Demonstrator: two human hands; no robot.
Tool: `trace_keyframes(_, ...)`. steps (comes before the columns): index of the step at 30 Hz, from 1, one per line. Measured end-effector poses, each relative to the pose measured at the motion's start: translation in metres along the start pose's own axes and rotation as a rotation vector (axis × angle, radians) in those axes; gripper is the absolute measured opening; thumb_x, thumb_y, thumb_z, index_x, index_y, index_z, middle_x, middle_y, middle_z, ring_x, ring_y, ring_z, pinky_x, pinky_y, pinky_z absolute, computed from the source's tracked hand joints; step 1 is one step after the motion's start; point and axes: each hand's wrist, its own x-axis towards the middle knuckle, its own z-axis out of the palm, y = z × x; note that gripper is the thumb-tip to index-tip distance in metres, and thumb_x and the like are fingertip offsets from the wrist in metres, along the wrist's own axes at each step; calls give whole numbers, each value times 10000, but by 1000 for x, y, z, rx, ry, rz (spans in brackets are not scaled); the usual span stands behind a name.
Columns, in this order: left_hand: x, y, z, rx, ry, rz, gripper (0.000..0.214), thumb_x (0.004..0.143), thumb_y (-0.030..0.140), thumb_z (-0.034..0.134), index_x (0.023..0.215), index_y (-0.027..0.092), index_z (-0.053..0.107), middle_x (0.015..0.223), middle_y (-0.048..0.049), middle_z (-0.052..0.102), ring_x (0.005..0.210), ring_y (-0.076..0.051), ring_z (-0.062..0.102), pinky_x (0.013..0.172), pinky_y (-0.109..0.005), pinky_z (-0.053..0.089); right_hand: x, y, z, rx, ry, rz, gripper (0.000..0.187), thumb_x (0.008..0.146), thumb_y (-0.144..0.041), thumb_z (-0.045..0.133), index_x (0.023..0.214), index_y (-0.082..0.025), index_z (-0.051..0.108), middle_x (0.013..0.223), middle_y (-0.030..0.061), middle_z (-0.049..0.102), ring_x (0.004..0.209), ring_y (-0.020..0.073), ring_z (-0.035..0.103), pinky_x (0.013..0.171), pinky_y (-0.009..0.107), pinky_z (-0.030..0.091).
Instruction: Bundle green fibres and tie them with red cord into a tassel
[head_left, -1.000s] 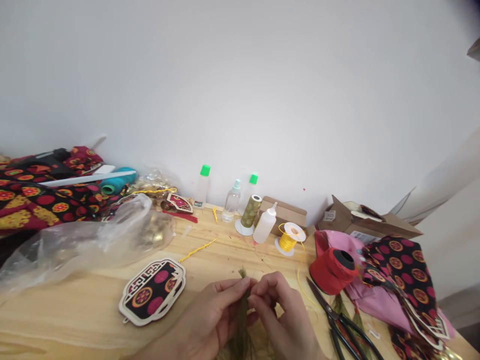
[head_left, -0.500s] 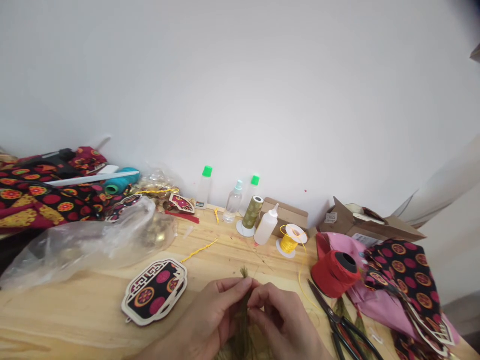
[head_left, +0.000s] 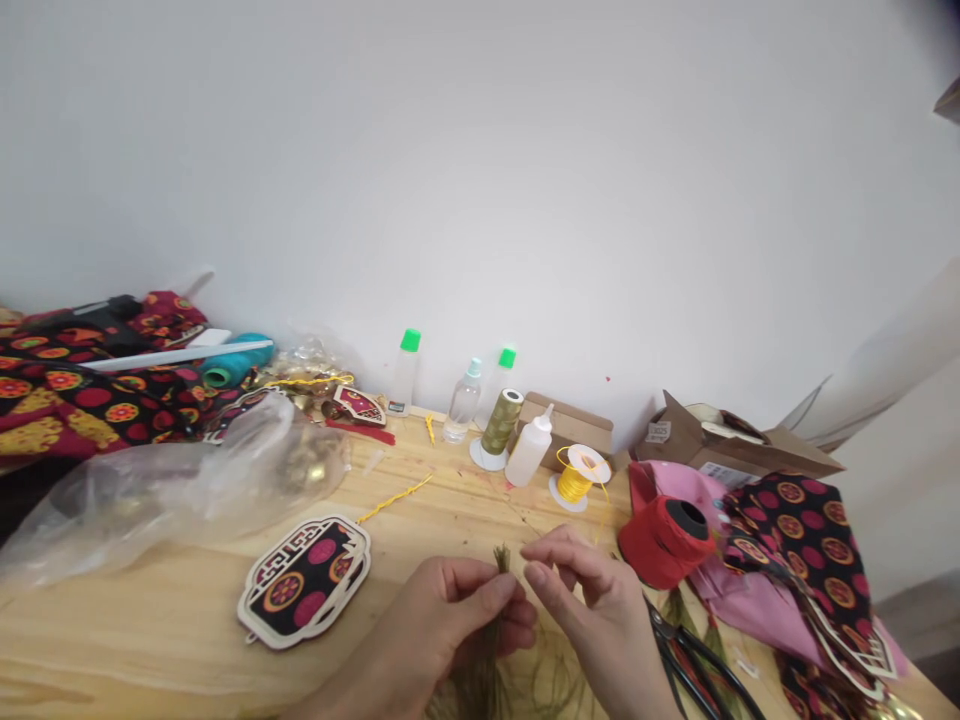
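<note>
The left hand point(head_left: 454, 620) grasps an olive thread bundle point(head_left: 489, 682) near its short tufted tip, thumb across it and fingers curled behind. The bundle's long axis runs from the counter's point(head_left: 180, 625) far edge toward its near side: the tip points at the wall point(head_left: 480, 180), and the long strands trail down out of view. Whether it touches the counter cannot be told. The right hand point(head_left: 604, 610) is just beside it, on the side of the counter's right edge, thumb and forefinger drawn close together and level with the tip, apart from it; I cannot tell whether a strand is pinched there. So the tip lies just left of the right fingertips, with the left hand the nearer one, already around the bundle. Loose strands point(head_left: 559, 685) spread between the two wrists. Scissors point(head_left: 697, 665) lie right of the right hand, and a plaque point(head_left: 304, 585) well left of the left.
</note>
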Motion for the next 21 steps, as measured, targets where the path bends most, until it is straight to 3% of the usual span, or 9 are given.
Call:
trace_keyframes(4,1,-1,0,29,-9,-16,281,554,386,677,610,111,676,618,-45,641,566,-126,555,624,-263,417,1,1,2,39,-31,44,163,696,-262,575,567,-174,622,544,-11,499,537,116,418,505,227,320)
trace_keyframes(12,0,0,-1,71,-22,-26,300,571,419,652,555,119,656,530,-18,596,514,-104,510,565,-236,386,1,0,0,8,-35,63,172,691,-250,579,546,-169,623,527,-16,509,522,107,407,496,220,307)
trace_keyframes(21,4,-4,-3,231,-61,8,362,572,465,626,463,121,596,420,8,522,439,-96,439,469,-217,255,1,1,3,-16,-50,35,163,694,-236,582,556,-164,632,532,-5,543,519,110,447,478,213,336)
